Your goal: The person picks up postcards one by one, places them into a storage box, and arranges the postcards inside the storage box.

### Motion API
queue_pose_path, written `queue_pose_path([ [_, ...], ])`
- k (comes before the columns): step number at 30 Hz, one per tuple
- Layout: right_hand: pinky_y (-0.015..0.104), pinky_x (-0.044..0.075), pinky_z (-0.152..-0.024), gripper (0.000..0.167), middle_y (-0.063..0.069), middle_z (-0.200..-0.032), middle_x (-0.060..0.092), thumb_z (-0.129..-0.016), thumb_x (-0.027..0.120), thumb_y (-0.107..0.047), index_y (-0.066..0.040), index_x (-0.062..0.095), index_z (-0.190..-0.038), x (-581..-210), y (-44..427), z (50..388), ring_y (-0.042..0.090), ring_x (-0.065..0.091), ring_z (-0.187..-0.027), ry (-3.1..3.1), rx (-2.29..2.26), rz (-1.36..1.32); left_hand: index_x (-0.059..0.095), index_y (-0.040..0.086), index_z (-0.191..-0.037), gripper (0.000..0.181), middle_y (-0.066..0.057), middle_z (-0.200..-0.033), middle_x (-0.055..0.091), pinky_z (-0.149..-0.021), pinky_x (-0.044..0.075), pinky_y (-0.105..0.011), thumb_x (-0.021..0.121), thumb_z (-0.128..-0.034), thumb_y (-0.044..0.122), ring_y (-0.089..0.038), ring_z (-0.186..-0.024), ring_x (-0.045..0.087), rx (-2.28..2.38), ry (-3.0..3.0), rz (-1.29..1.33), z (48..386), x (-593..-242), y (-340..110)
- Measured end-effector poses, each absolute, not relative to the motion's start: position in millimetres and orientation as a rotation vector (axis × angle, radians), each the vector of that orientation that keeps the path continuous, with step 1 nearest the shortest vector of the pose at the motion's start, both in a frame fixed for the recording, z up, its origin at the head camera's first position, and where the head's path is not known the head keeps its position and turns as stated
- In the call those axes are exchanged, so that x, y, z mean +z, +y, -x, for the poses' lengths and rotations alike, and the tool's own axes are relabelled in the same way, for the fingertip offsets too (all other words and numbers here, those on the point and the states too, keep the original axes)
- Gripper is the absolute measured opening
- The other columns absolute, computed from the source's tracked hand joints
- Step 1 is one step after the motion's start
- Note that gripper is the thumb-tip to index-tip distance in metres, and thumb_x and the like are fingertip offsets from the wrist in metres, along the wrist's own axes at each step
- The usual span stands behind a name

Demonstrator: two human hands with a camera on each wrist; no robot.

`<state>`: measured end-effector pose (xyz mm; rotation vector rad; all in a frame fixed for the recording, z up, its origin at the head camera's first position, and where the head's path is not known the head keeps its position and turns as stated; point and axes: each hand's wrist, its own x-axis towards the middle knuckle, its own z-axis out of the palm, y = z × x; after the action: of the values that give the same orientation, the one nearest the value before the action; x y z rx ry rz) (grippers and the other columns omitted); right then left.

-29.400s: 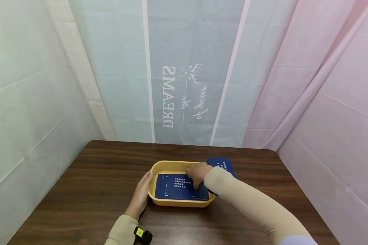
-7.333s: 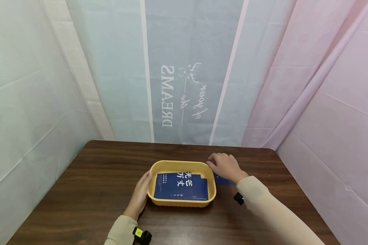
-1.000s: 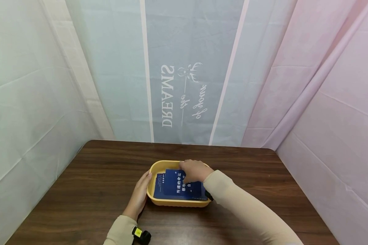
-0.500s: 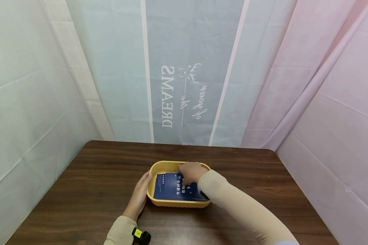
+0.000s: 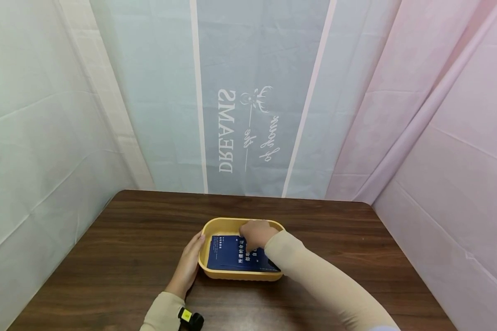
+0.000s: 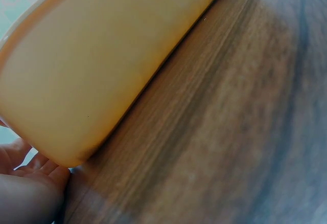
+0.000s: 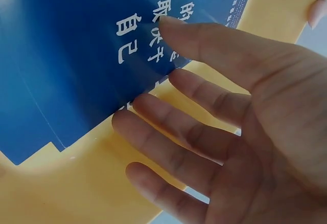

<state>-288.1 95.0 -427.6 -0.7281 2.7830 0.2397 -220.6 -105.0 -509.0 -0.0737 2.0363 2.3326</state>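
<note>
A yellow plastic tray (image 5: 215, 226) stands on the table with blue printed cards stacked in it. The top card (image 5: 232, 255) bears white characters and lies nearly flat over another blue card (image 5: 215, 248), whose edge shows at the left. My left hand (image 5: 189, 261) holds the tray's left end, its thumb at the rim; in the left wrist view its fingers (image 6: 43, 165) lie by the lower corner. Inside the tray, my right hand (image 5: 257, 233) is over the top card's far edge. The right wrist view shows its thumb above the card and loosely spread fingertips (image 7: 122, 119) along the edge.
The brown wooden table (image 5: 120, 262) extends around the tray. Behind it hangs a pale blue printed curtain (image 5: 265, 55), with a white cloth (image 5: 33, 161) at the left and a pinkish one (image 5: 459, 161) at the right.
My right hand has brought a blue card from the table right of the tray into it. In the last second the card has sunk flat onto the stack; the left hand stays put.
</note>
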Motion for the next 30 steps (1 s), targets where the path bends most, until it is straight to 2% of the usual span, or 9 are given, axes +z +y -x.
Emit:
queue_pose_path([
  [14, 0.035, 0.054, -0.083, 0.044, -0.007, -0.103, 0.069, -0.081, 0.085, -0.030, -0.018, 0.071, -0.121, -419, 101, 285, 0.009, 0.059, -0.082, 2.754, 0.135, 0.720, 0.025, -0.003, -0.156, 0.069, -0.024, -0.160, 0.024, -0.119, 0.019, -0.054, 0.042, -0.1079, 0.043, -0.038, -0.147, 0.021, 2.334, 2.034, 0.057, 220, -510, -105],
  [23, 0.045, 0.053, -0.092, 0.048, 0.001, -0.124, 0.066, -0.087, 0.080, -0.032, -0.019, 0.066, -0.131, -399, 116, 287, 0.019, 0.062, -0.110, 2.734, -0.061, 0.666, 0.026, -0.004, -0.155, 0.066, -0.025, -0.159, 0.025, -0.119, 0.020, -0.054, 0.043, -0.1081, 0.040, -0.039, -0.147, 0.022, 2.350, 2.032, 0.081, 221, -509, -106],
  [30, 0.045, 0.052, -0.096, 0.040, 0.003, -0.124, 0.066, -0.093, 0.074, -0.026, -0.017, 0.065, -0.131, -396, 145, 282, 0.023, 0.060, -0.117, 2.741, -0.280, 0.757, 0.027, -0.003, -0.155, 0.068, -0.025, -0.159, 0.026, -0.118, 0.021, -0.053, 0.044, -0.1076, 0.041, -0.039, -0.146, 0.024, 2.351, 2.024, 0.070, 220, -511, -104],
])
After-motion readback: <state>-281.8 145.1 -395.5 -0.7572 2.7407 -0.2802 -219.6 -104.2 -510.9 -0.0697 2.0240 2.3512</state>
